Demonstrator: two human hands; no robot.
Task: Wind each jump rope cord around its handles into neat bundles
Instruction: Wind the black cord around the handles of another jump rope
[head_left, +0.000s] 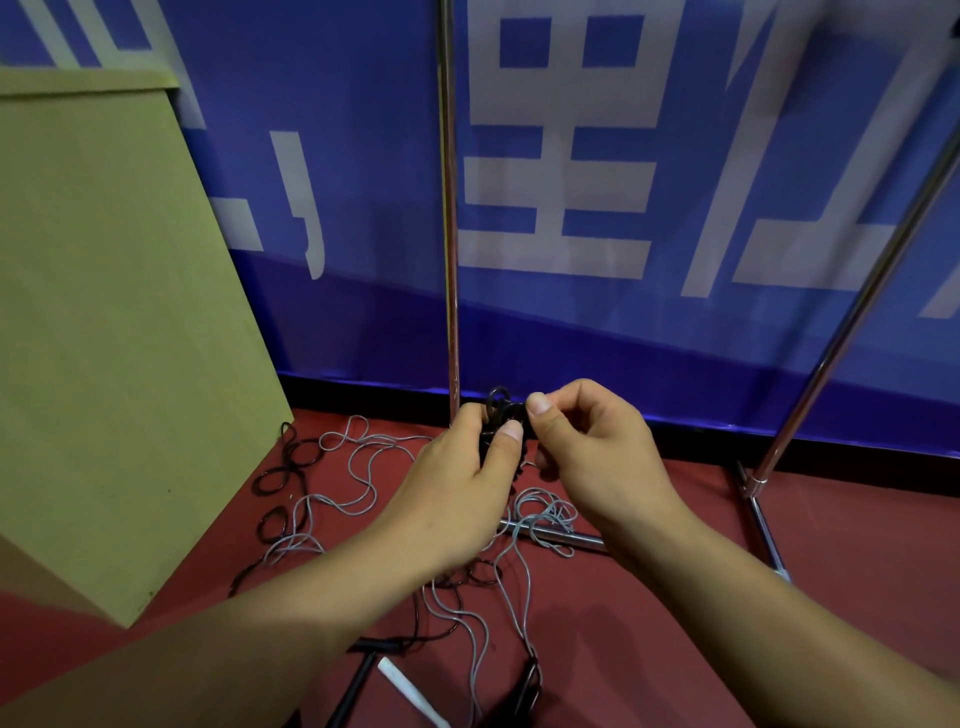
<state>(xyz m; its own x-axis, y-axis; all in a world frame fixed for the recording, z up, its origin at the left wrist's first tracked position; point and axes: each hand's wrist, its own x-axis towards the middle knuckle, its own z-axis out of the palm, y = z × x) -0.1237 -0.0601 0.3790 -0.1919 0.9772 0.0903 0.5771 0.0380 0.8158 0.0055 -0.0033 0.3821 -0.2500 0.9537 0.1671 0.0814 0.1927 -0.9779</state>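
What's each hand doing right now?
Left hand: fingers curled round the black bundle, holding it.
Right hand: pinches the bundle's black cord near the top.

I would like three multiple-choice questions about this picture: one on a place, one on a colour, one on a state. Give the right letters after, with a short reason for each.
1. Where does the thin grey cord lie?
A. loose on the red floor
B. hung over the metal pole
C. on top of the cardboard panel

2. What colour is the wound cord bundle held between the two hands?
A. white
B. black
C. yellow

3. What is the state of the left hand?
A. flat and open on the floor
B. hanging idle
C. gripping the bundle

Key: 1 A, its loops spread loose over the floor; 2 B, the coils between the fingers are black; 3 C, its thumb and fingers curl round the bundle while the right hand pinches at its top.
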